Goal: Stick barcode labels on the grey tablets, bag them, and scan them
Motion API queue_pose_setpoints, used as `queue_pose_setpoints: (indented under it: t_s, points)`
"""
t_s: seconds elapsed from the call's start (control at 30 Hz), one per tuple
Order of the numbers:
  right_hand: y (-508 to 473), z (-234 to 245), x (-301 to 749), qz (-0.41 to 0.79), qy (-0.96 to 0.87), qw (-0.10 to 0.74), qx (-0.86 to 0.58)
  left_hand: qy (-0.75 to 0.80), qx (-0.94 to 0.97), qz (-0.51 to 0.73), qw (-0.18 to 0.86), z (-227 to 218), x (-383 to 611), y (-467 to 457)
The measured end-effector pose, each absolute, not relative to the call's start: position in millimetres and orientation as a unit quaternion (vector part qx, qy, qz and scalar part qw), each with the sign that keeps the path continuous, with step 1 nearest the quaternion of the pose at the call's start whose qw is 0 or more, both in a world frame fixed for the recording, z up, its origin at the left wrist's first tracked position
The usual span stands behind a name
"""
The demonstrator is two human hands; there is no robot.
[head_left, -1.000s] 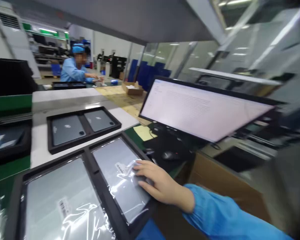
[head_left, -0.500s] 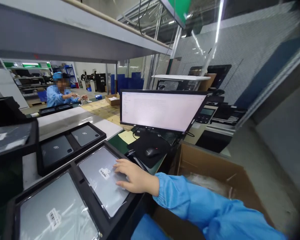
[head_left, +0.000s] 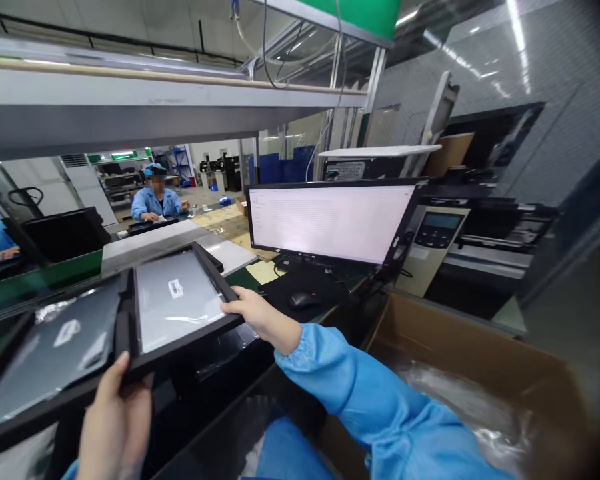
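A black tray (head_left: 207,270) is held up off the bench, tilted toward me. It carries two grey tablets in clear wrap, one on its right side (head_left: 177,300) with a white label and one on its left (head_left: 55,350). My left hand (head_left: 113,423) grips the tray's near edge from below, thumb on top. At the tray's right edge my right hand (head_left: 253,310) is closed, in a blue sleeve.
A lit monitor (head_left: 330,223) stands at centre, with a black mouse (head_left: 303,300) on a dark pad in front. An open cardboard box (head_left: 475,363) with plastic lining sits at the right. A co-worker in blue (head_left: 155,200) sits far back. A shelf (head_left: 155,110) hangs overhead.
My right hand left the wrapped tablet's face and took the tray's right edge. My left hand came into view on the near edge. The tray rose off the bench.
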State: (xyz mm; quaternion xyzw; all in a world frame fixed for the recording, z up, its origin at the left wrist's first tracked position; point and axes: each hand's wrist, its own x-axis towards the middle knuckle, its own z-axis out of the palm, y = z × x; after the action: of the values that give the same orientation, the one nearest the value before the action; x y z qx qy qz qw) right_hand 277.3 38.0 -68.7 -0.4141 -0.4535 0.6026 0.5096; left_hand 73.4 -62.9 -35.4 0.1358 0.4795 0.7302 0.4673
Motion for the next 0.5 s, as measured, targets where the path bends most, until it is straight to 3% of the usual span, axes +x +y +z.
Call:
queue_pose_setpoints:
  t_s: [0.1,0.2,0.3,0.5]
  points:
    - [45.9,-91.6,299.4,0.529,-0.513,0.457,-0.498,0.479,0.072,0.699,0.526,-66.2,86.8,-77.3]
    - [48.7,-109.7,311.9,0.493,-0.528,0.491,-0.487,0.485,0.053,0.657,0.574,-82.6,83.7,-84.4]
    - [45.7,-121.6,315.2,0.509,-0.511,0.533,-0.442,0.484,0.042,0.643,0.592,-80.2,80.7,-83.9]
    - [34.0,-145.4,313.2,0.449,-0.557,0.532,-0.452,0.490,0.021,0.654,0.576,-76.7,88.7,-86.4]
